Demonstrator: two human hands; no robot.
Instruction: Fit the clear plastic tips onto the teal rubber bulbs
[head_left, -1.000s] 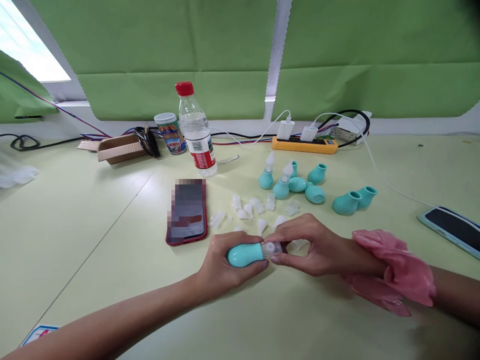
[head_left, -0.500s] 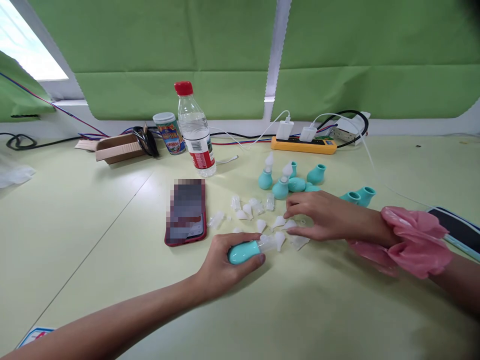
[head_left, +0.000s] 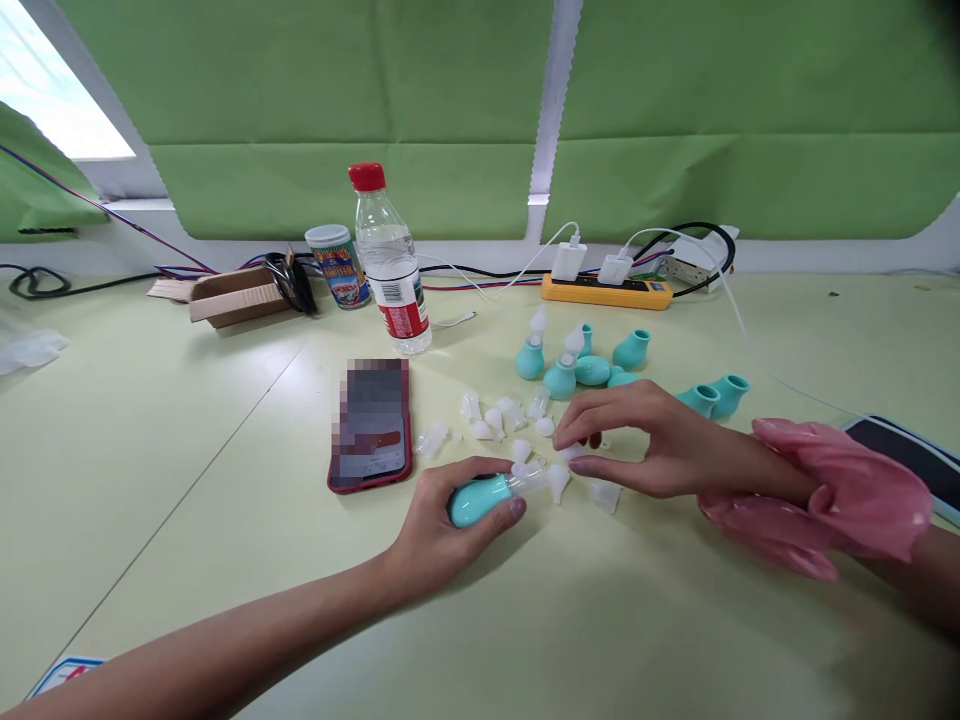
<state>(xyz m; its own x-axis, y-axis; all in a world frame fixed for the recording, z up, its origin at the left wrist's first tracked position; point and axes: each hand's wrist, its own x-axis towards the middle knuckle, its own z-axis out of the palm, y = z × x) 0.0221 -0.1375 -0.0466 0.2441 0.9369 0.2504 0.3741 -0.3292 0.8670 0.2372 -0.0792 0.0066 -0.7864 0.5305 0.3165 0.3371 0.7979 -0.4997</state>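
Observation:
My left hand is wrapped round a turquoise squeeze bulb, which lies tilted with a clear plastic tube in its mouth, pointing right. Among the loose parts, my right hand has thumb and forefinger closing on a small white cone tip; the fingers partly cover it. Another white cone tip lies by the tube's end. Several more tips and clear tubes are scattered beyond. Behind them stand two bulbs fitted with clear tubes and white tips, one of them a finished-looking bulb.
Open-mouthed turquoise bulbs lie behind my right wrist. Left of the parts is a phone, with a water bottle and a can behind it. A yellow power strip with chargers runs along the back; cables trail there.
My right hand has moved slightly left and its fingertips have drawn closer together round a white cone tip. The left hand, with the bulb, has shifted a little left.

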